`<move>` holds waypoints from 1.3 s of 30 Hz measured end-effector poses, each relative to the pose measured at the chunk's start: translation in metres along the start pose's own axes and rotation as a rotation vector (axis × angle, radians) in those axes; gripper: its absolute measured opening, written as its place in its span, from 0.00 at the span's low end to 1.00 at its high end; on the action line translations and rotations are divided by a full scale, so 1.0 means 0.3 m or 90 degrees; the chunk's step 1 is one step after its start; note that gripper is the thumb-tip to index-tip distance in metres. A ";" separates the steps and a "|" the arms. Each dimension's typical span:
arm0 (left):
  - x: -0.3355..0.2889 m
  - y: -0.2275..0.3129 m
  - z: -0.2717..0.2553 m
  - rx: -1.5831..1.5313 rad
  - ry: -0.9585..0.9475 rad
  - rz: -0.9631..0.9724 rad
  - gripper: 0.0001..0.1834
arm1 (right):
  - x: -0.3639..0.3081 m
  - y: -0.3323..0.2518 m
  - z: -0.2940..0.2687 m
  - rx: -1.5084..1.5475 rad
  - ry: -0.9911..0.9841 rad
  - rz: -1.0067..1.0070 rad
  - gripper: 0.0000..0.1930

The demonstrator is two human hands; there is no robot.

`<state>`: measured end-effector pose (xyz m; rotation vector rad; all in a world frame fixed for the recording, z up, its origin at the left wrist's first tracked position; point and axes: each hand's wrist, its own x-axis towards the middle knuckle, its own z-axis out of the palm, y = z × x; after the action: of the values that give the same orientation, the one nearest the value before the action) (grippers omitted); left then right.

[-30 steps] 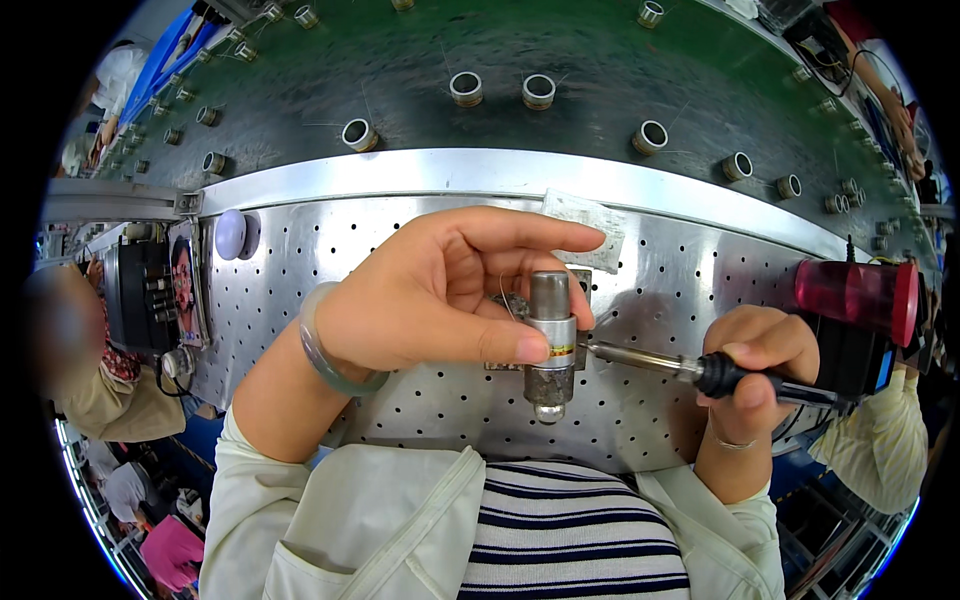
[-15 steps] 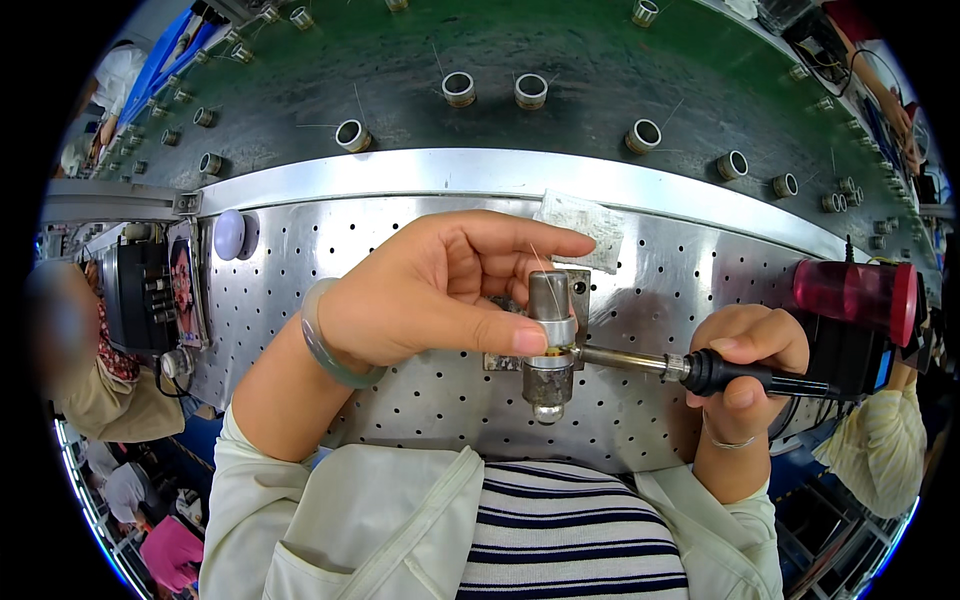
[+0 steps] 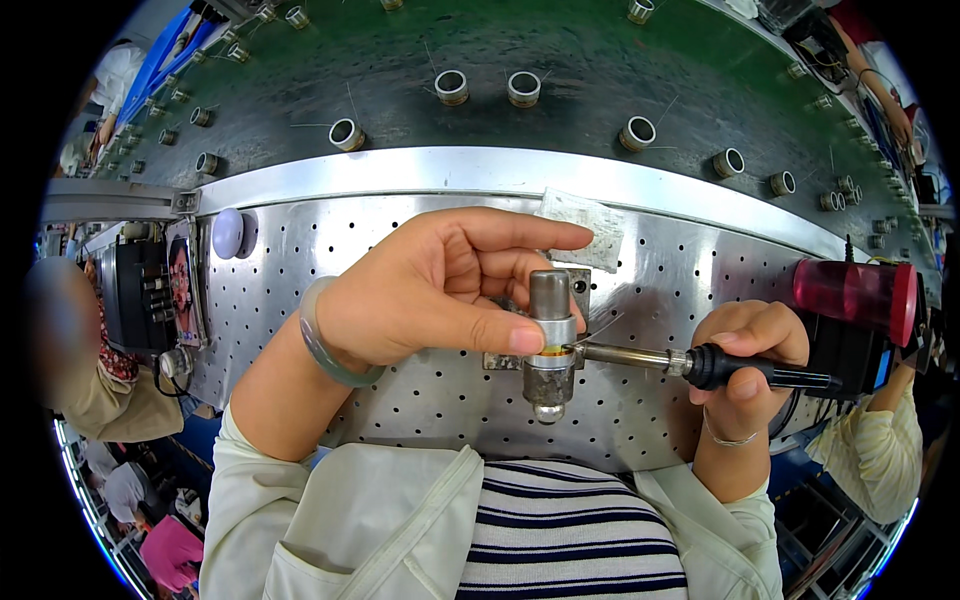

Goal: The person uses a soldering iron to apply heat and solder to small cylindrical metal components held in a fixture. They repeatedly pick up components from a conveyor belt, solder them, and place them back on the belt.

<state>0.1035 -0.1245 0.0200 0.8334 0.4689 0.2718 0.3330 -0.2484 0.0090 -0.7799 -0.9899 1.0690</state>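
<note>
A metal ring with a yellow band (image 3: pixel 557 331) sits around an upright dark metal post (image 3: pixel 549 293) on a small fixture with a rounded silver end. My left hand (image 3: pixel 400 290) grips the ring: the thumb presses its left side, a fingertip shows on its right, and the index finger stretches out past the post. In my right hand (image 3: pixel 750 350) is a soldering iron (image 3: pixel 715 367), held by its black handle. Its tip meets the ring's banded part from the right. Beside the tip, a thin wire (image 3: pixel 604 326) sticks out up and to the right.
Under the fixture lies a perforated metal worktop (image 3: pixel 450 410) with a whitish pad (image 3: pixel 590 230) on it. Farther off, a green conveyor belt (image 3: pixel 400 100) carries several metal rings with thin wires. A lilac knob (image 3: pixel 228 234) stands left, a red transparent container (image 3: pixel 850 295) right. Other people sit on both sides.
The thin wire at the ring pointed upward past the post before; now it points right beside the iron's tip. Rings on the belt have shifted slightly left. Both hands stay nearly in place.
</note>
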 end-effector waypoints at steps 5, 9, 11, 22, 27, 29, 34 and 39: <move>0.002 -0.004 -0.003 0.001 -0.002 0.004 0.39 | 0.001 0.005 -0.003 0.001 -0.013 -0.007 0.14; -0.004 -0.003 -0.009 -0.001 -0.008 0.003 0.39 | 0.003 0.009 0.002 -0.012 -0.043 -0.041 0.12; -0.007 -0.001 -0.008 0.001 -0.005 0.002 0.39 | 0.003 0.009 0.005 -0.027 -0.049 -0.066 0.12; -0.012 0.020 0.041 0.009 0.073 -0.013 0.39 | 0.006 0.010 -0.010 -0.037 -0.080 -0.086 0.14; -0.016 0.009 0.026 0.038 0.075 -0.009 0.38 | 0.009 0.008 -0.007 -0.029 -0.063 -0.076 0.13; -0.020 0.008 0.022 0.038 0.076 -0.009 0.38 | 0.011 0.009 -0.001 -0.031 -0.071 -0.074 0.13; -0.019 0.015 0.038 0.021 0.081 -0.011 0.38 | 0.011 0.012 -0.006 -0.051 -0.084 -0.081 0.13; -0.005 0.012 0.028 0.004 0.044 -0.013 0.39 | -0.003 -0.002 0.000 -0.021 0.021 -0.031 0.14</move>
<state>0.1064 -0.1283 0.0280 0.8267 0.5429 0.2820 0.3332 -0.2495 0.0093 -0.7940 -0.9960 0.9983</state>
